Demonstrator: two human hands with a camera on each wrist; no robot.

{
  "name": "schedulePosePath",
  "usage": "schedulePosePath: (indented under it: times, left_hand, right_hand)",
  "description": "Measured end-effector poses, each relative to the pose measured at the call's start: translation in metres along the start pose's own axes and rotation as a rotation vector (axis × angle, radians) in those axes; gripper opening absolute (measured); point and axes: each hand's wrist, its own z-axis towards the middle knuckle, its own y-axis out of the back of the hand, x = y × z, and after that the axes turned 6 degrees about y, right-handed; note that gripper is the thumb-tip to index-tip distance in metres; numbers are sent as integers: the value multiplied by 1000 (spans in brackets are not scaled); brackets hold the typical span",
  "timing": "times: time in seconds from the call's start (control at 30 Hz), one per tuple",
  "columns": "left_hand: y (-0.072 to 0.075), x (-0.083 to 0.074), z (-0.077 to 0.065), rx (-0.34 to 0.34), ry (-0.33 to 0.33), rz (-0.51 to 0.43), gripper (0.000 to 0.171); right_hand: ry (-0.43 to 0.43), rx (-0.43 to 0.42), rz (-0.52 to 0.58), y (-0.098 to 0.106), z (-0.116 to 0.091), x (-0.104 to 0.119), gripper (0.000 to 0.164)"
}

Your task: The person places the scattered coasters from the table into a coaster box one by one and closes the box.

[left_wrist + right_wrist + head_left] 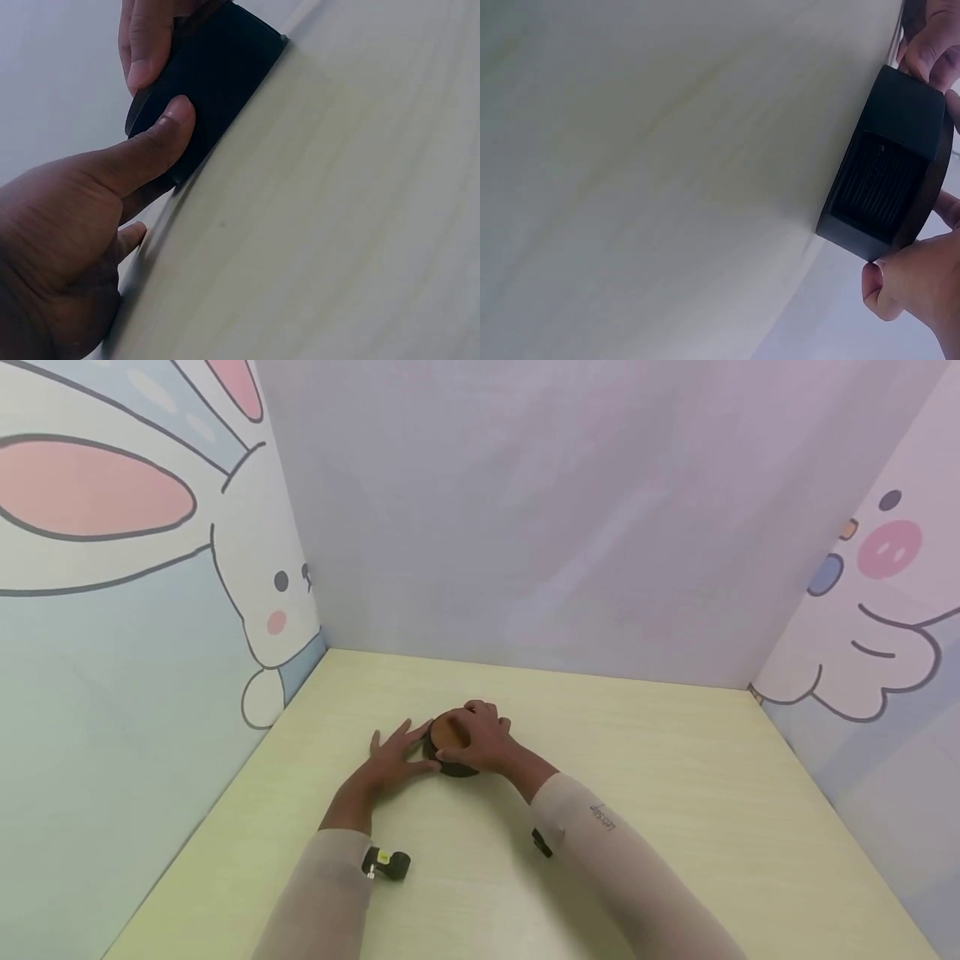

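Observation:
A round black holder (459, 771) with a brown disc (447, 735) on top sits on the table, left of centre in the head view. My left hand (393, 764) grips the holder's left side between thumb and index finger, the other fingers spread. From above, my right hand (483, 742) reaches across the brown disc and holds its edges, covering part of it. The left wrist view shows my left thumb (180, 112) against the black side wall. In the right wrist view, a rectangular side opening (877, 180) reveals thin, stacked dark layers.
The pale wood-look table (637, 760) meets a plain light back wall (510, 527). Side walls carry a cartoon rabbit (262, 577) at left and a cartoon pig-nosed figure (877, 610) at right. A small black wrist device (390, 863) is by the left sleeve.

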Motion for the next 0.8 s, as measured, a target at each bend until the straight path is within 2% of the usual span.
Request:
schedulePosePath:
  times: [0.23,0.43,0.8]
  left_hand:
    - [0,1,-1,-6,1,-6,94]
    - [-1,1,-1,-3,1,6,96]
    - [0,0,-1,5,3,0,96]
  right_hand:
    - [46,56,3,4,1,-8,74]
    - [63,117,64,9,1,-15,84]
    - [66,137,111,12,-1,-17,87]
